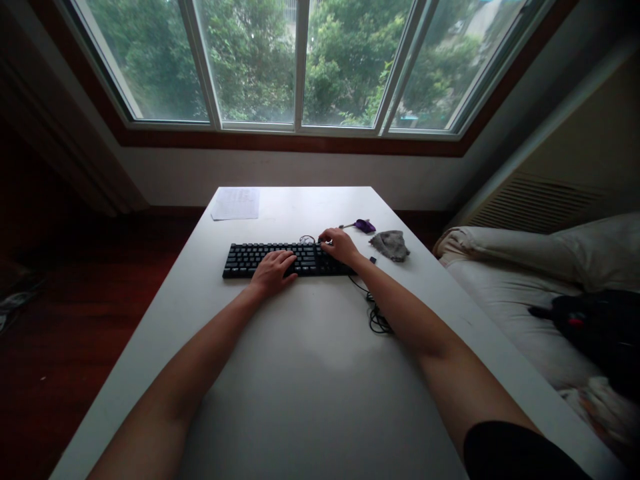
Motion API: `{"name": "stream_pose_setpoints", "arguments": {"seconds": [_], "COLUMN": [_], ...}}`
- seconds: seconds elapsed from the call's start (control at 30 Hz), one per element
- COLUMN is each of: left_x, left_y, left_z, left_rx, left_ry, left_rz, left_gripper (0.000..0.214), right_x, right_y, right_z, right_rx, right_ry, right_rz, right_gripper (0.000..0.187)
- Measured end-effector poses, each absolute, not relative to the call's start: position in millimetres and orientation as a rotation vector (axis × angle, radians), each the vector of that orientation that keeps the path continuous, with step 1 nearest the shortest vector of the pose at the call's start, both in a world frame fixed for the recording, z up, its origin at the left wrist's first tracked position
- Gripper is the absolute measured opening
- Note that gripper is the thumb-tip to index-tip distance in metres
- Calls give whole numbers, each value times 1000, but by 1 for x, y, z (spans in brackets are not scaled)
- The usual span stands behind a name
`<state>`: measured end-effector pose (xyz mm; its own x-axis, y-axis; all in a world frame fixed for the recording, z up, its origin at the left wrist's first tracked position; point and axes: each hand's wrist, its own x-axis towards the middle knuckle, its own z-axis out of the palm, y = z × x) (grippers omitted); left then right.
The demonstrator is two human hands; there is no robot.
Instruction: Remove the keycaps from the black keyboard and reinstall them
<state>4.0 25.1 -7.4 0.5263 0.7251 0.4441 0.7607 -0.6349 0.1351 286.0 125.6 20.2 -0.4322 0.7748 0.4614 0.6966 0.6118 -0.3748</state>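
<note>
A black keyboard [240, 260] lies across the white table [300, 360]. My left hand [273, 272] rests on its middle keys with the fingers stretched out. Over the right part of the keyboard, my right hand [340, 245] has its fingers bent and the fingertips together at the back edge. Whatever they pinch there is too small to make out. Just left of those fingertips, a thin, wiry looped thing [307, 239] sits behind the keyboard. A grey cloth [390, 245] lies crumpled to the right of my right hand.
Behind the cloth is a purple thing [365, 226] with a thin stick beside it. A small black piece [373, 260] lies near my right wrist. A coiled black cable [379, 319] lies by my right forearm. Papers [236, 203] lie at the far left; a sofa [515, 273] stands at the right.
</note>
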Motion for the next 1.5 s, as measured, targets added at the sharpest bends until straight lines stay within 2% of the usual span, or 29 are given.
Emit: {"name": "stream_pose_setpoints", "arguments": {"seconds": [0.3,1.5], "left_x": [5,4], "left_y": [25,23], "left_z": [-7,-5], "left_rx": [-2674,-2675], "left_ry": [-1320,-1319], "left_rz": [-721,-717], "left_gripper": [51,51], "right_x": [299,289], "right_y": [139,138], "right_z": [8,10], "right_rx": [-1366,-1468], "right_ry": [-2179,-2235], "right_rz": [286,296], "right_gripper": [20,20]}}
